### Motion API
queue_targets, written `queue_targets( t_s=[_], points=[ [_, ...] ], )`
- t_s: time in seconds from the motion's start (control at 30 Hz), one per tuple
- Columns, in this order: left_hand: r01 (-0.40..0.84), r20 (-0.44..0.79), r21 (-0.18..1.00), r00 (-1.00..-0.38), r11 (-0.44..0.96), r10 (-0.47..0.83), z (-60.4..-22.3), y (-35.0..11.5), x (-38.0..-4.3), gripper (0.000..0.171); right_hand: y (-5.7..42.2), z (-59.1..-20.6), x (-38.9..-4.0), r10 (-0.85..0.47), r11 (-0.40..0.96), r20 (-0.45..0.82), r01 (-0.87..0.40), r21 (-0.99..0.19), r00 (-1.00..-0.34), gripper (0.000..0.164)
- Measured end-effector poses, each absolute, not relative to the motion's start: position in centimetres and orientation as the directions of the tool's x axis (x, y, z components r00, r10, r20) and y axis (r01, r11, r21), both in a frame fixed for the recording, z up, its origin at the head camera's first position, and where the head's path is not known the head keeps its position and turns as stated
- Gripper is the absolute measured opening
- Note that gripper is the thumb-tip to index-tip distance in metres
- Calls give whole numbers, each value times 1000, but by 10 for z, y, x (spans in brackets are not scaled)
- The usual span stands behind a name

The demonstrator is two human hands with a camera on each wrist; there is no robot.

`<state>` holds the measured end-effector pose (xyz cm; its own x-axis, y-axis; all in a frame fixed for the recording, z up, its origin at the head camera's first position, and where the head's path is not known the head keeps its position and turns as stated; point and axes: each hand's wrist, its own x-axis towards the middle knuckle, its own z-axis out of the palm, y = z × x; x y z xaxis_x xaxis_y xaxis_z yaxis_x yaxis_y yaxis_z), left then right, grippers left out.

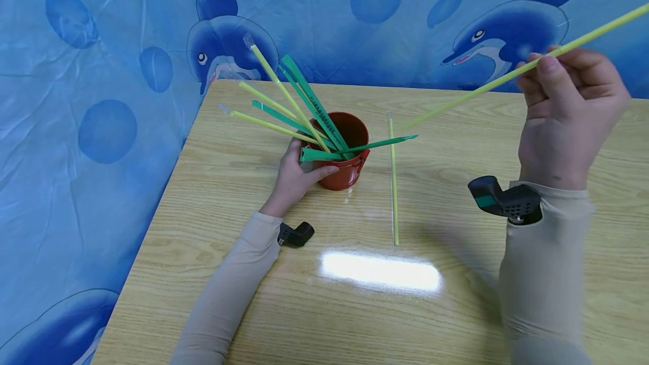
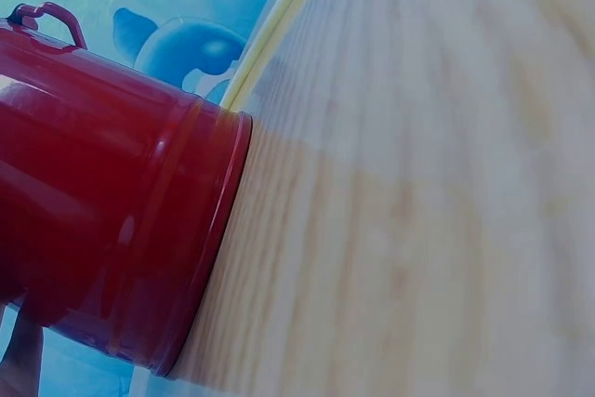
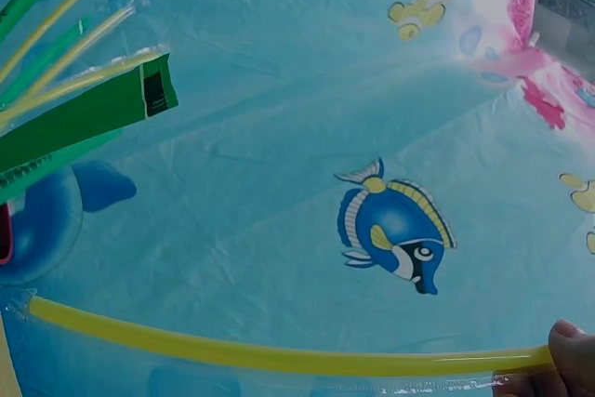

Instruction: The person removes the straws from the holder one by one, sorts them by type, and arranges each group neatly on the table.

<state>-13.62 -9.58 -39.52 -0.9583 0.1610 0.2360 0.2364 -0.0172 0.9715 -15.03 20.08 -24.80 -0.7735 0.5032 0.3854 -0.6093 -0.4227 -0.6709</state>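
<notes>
Straw (image 3: 279, 358) sits pinched in the right hand (image 1: 573, 103); the left hand (image 1: 293, 181) clasps the bucket (image 1: 346, 176). A light pinch and steady bucket seem best.

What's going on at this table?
A person is handling long straws. The right grip pinches a yellow straw, raised above the table. The left grip holds a red bucket, where other yellow straws and green packets lean outward. One more yellow straw lies on the table beside the bucket.
</notes>
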Motion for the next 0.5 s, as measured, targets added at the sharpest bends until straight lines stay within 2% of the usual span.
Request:
queue_targets(
  t_s=[0.2,0.5],
  points=[
    [239,237,971,-958,-4,165,-396,-97,-136,101,212,-256,-147,509,-419,362,-593,-688,-781,22],
    [202,201,979,-965,-13,170,-393,-97,-137,102,223,-267,-141,471,-470,308,-531,-705,-826,20]
  ],
)
